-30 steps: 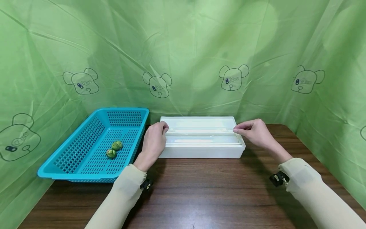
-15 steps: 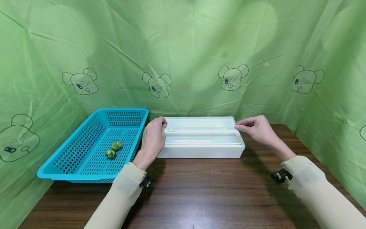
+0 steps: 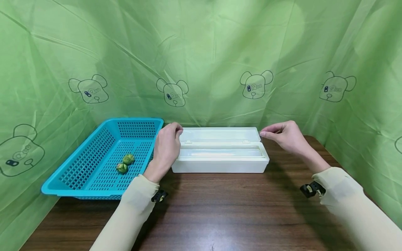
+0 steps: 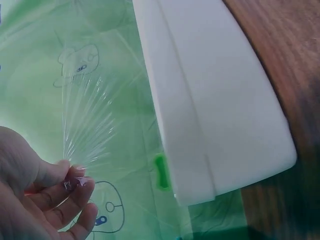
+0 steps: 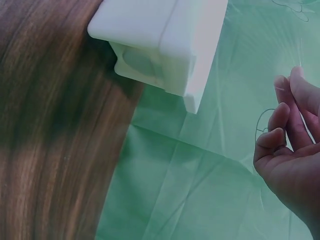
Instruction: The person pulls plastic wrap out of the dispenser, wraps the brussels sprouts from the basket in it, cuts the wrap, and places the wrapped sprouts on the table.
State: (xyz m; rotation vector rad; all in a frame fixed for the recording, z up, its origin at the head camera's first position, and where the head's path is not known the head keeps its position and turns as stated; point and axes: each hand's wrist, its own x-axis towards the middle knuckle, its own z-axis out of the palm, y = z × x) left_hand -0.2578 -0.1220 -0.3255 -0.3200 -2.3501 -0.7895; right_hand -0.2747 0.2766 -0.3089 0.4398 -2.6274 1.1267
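Cling film (image 4: 89, 132) stretches between the left hand (image 3: 165, 145) and right hand (image 3: 288, 136), each pinching an edge, above the white dispenser (image 3: 220, 166) on the wooden table (image 3: 216, 205), beside the blue basket (image 3: 84, 194).

Creased green sheeting (image 3: 201, 42) with cartoon animal heads (image 3: 255, 87) hangs behind a wood-grained table (image 3: 226, 205).

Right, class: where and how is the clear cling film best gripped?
Probably pinch the cling film at both ends of its free edge, coming from the left and right of the white dispenser box. It looks thin: creases fan out from the left hand, so two wide-apart holds should keep it spread.
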